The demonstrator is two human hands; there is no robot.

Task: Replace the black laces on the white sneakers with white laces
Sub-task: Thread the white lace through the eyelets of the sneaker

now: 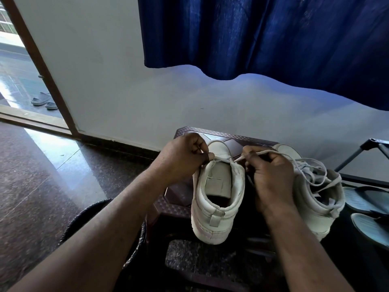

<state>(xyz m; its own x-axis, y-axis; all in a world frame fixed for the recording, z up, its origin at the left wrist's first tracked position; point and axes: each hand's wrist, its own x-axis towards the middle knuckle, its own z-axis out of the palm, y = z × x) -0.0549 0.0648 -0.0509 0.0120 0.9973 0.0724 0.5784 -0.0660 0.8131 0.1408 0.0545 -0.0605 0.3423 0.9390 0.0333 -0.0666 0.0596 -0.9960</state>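
left hand (185, 157) pinched on white lace (223, 159) | right hand (271, 175) pinched on its other end | lace strung crosswise over near sneaker (216, 197), toe-end eyelets | equally near

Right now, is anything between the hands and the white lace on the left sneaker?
Nothing visible. The left hand and the right hand each pinch the white lace directly, above the left sneaker.
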